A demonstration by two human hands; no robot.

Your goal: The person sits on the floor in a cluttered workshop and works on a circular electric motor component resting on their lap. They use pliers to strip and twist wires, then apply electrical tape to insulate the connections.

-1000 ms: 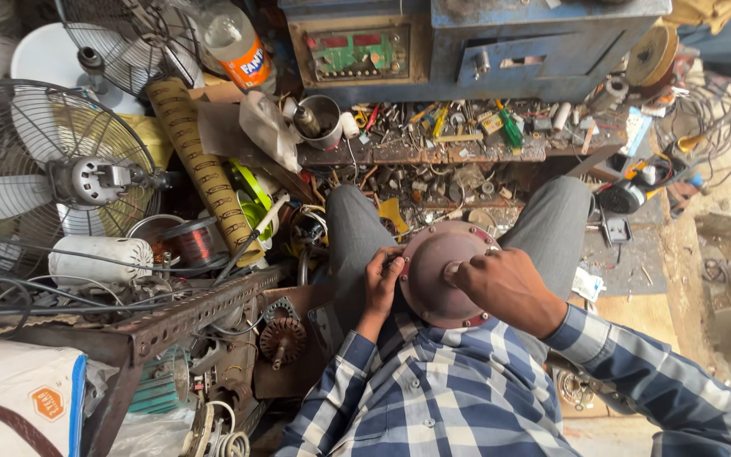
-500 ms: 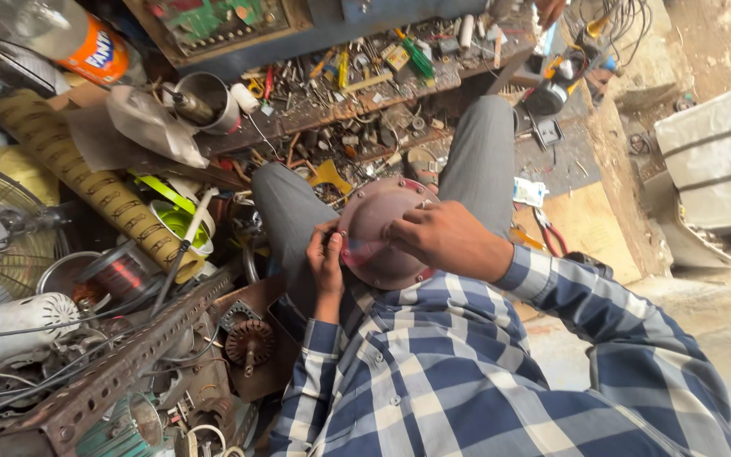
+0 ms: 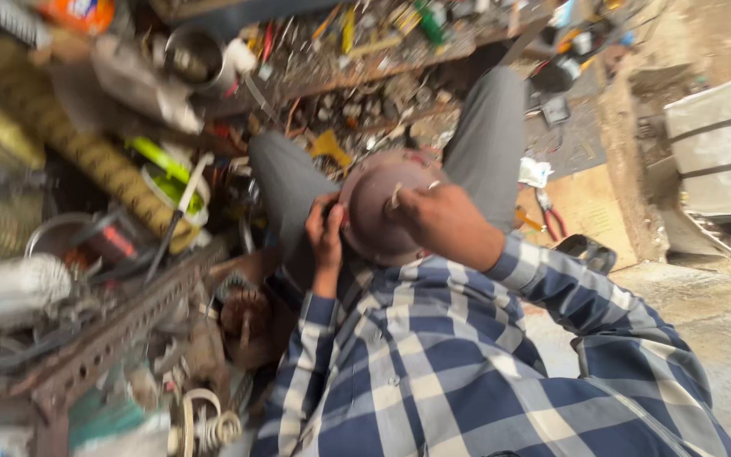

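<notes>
Nearest the body, a round brown dome-shaped cover [image 3: 382,207] is held in the lap between both hands. The left hand [image 3: 326,235] is curled shut against its left rim, while the right hand [image 3: 442,222] is closed over its right side, fingers bent onto the domed face. The cover is thus flanked evenly, neither hand nearer. Beyond the hands the grey-trousered knees are seen, and farther off a cluttered worktop [image 3: 365,72]; red-handled pliers [image 3: 547,216] lie right of the right hand.
</notes>
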